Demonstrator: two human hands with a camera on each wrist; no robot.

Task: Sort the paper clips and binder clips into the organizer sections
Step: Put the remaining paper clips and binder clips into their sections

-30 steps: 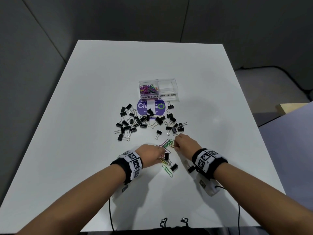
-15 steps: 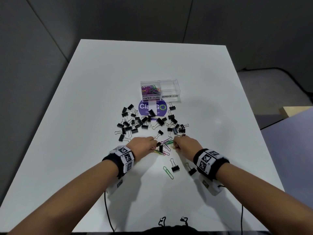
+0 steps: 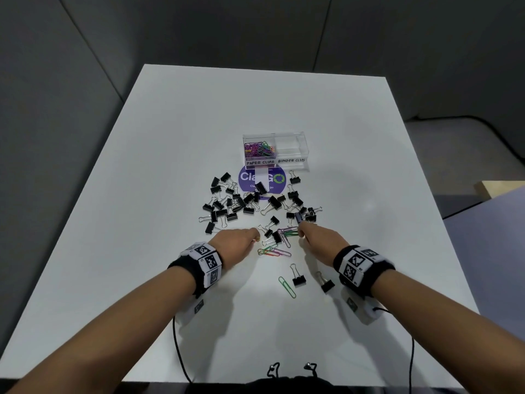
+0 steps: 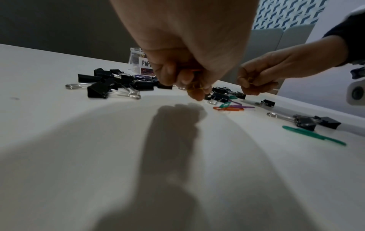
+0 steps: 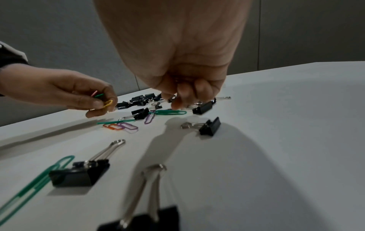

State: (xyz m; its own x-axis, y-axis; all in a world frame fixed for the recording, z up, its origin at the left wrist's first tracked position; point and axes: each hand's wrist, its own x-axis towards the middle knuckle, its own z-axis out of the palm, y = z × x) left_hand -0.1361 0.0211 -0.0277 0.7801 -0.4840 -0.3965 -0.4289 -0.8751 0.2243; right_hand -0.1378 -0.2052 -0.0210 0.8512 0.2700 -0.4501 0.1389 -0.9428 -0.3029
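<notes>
A clear two-section organizer [image 3: 289, 137] stands mid-table; its left section, labelled PAPER CLIPS, holds coloured paper clips [image 3: 258, 149], and its right section, labelled BINDER CLIPS, looks empty. Black binder clips [image 3: 244, 203] lie scattered in front of it. My left hand [image 3: 254, 237] pinches several coloured paper clips [image 5: 102, 100], yellow, green and pink. My right hand [image 3: 302, 230] has its fingers curled and pinches a yellowish paper clip [image 4: 250, 81], with its fingertips [image 5: 176, 105] down beside a green paper clip [image 5: 168, 112]. Several loose paper clips [image 3: 272, 251] lie between my hands.
Close to me lie a long green paper clip [image 3: 287, 287] and two binder clips [image 3: 298, 278] [image 3: 326, 284]. A purple round sticker [image 3: 262, 180] sits under the pile. The white table [image 3: 170, 166] ends at a grey wall behind and on the left. Cables hang at the near edge.
My left hand has lifted off the loose paper clips and moved a little forward, carrying some. My right hand has crept slightly forward toward the binder clip pile.
</notes>
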